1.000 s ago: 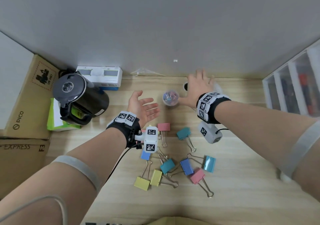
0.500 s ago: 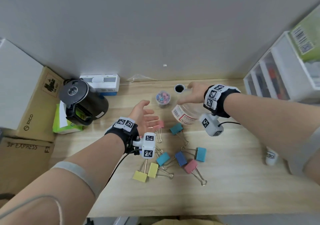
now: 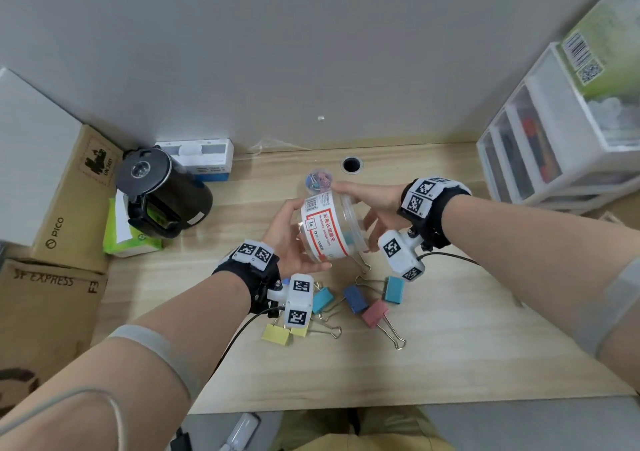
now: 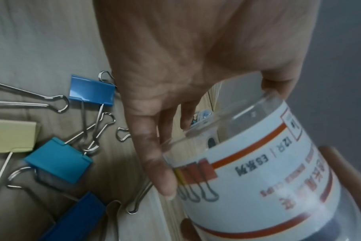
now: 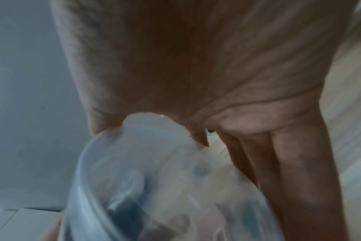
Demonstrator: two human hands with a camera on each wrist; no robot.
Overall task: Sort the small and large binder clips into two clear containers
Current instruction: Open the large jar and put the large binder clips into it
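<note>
A large clear container point(image 3: 325, 232) with a red and white label hangs tilted above the table, held between both hands. My left hand point(image 3: 304, 239) grips its near end, fingers point(image 4: 155, 154) along the base rim of the container point(image 4: 258, 171). My right hand point(image 3: 360, 208) grips the far end, fingers point(image 5: 289, 171) beside the blurred clear wall point(image 5: 144, 187). A small clear container point(image 3: 318, 182) of small coloured clips stands just behind. Several large clips lie below on the table: teal point(image 3: 322, 300), dark blue point(image 3: 355, 298), light blue point(image 3: 394, 289), pink point(image 3: 375, 313), yellow point(image 3: 275, 333).
A black kettle point(image 3: 162, 194), a green tissue pack point(image 3: 128, 239) and cardboard boxes point(image 3: 69, 194) crowd the left side. A white drawer unit point(image 3: 554, 138) stands at the right. A cable hole point(image 3: 352, 164) sits near the wall.
My right hand carried the large container from the back of the table toward me. My left hand, open before, now grips its near end.
</note>
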